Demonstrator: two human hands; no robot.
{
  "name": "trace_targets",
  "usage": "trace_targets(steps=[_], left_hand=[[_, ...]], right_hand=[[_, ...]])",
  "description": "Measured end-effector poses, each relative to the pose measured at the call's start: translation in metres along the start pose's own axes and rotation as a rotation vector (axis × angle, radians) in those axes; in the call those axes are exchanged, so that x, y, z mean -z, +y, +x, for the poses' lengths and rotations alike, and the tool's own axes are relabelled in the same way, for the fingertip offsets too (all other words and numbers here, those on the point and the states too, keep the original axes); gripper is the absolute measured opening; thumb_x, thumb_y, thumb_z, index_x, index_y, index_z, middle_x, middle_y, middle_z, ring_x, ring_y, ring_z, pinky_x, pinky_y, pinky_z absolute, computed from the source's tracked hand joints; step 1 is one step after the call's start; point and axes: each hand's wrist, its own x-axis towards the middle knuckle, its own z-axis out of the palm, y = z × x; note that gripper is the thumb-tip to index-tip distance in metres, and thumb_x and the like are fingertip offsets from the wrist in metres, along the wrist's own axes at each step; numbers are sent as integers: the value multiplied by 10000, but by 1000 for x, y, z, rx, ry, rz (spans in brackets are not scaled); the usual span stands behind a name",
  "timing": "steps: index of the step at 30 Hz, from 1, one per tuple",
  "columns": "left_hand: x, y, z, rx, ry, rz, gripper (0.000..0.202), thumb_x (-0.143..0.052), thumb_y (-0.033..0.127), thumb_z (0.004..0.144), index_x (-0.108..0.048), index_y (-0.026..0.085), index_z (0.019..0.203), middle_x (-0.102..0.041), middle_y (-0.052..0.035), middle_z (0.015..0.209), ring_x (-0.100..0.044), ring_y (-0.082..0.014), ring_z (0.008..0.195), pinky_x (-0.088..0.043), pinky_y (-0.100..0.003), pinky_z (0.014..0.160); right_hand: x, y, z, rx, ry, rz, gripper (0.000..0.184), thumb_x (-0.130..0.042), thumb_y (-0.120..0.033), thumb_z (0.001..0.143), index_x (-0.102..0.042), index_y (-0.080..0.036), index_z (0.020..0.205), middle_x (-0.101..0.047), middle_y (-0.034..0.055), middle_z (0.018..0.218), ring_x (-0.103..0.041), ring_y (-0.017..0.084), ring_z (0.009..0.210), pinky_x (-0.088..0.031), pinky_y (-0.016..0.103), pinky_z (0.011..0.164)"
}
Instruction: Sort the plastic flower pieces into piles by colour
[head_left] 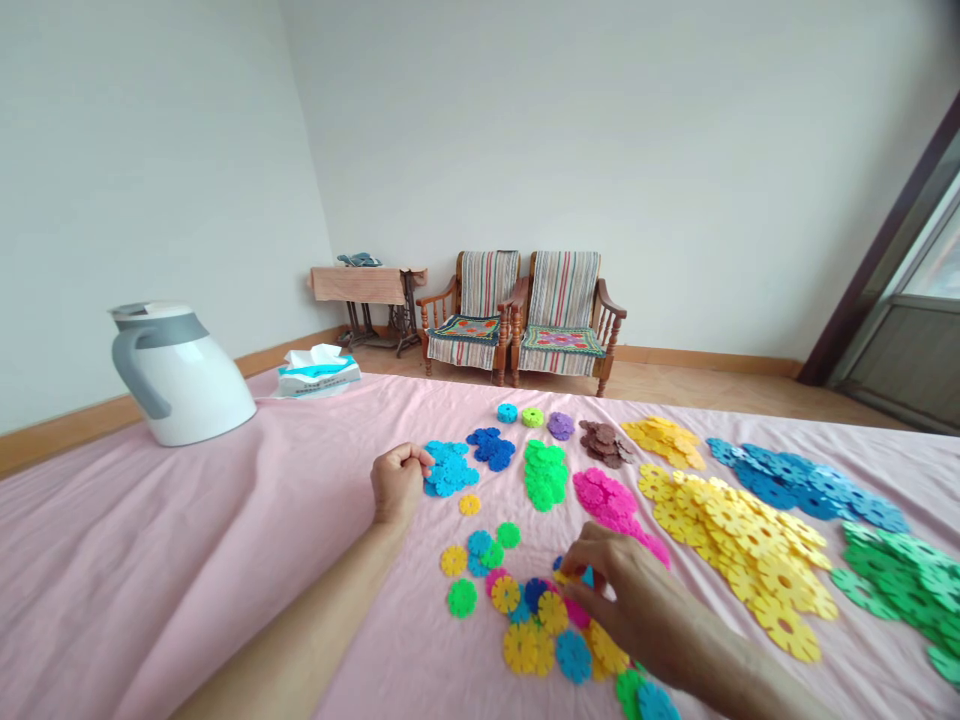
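My left hand [399, 484] is closed in a pinch at the left edge of a heap of light blue plastic snowflake discs [452, 470]; a light blue disc shows at its fingertips. My right hand [611, 580] reaches over a mixed scatter of discs, its thumb and fingers pinching a yellow snowflake disc [561, 577]. Under and around that hand lie mixed discs, among them a dark blue disc [535, 595] and a blue disc [574, 655]. A single yellow disc [469, 505] lies just below the light blue heap.
Sorted heaps include dark blue [492, 449], green [545, 475], pink [606, 497], brown [604, 444] and larger yellow discs [750, 530]. A white jug [196, 385] and tissue box [319, 375] stand left on the pink cloth [300, 520]. Two chairs [562, 340] stand beyond.
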Motion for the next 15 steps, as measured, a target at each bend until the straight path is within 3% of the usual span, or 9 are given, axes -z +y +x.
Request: trace_targets(steps=[4,7,9,15], left_hand=[[0,-2,1,-1,2,-3,213,-399,158,553,-608,178,511,-566,8,441,-527,-128,445,-389,-195,436],[0,-3,1,-2,0,1,215,-400,158,554,-610,178,512,-570,7,446,-533,-130,451,-393,-197,442],[0,-3,1,-3,2,6,219,-399,159,555,-613,178,516,-571,8,447,-529,-128,448,-394,-199,448],[1,-6,3,2,-1,6,229,-389,162,558,-615,182,523,-573,14,451,-521,-123,447,-397,-202,464]], right_hand=[[5,7,8,51,127,28,304,-426,-294,870,-678,-208,724,-637,34,753,-586,156,702,-411,259,644],[20,32,22,-17,236,10,332,-450,-366,851,-651,-201,645,-623,12,652,-560,149,639,-405,248,598],[36,59,35,-143,325,-21,304,-483,-393,813,-644,-201,642,-601,-3,593,-546,144,590,-390,238,544],[86,160,76,-511,523,-97,154,-564,-269,787,-639,-142,745,-635,34,620,-576,148,560,-413,250,506]])
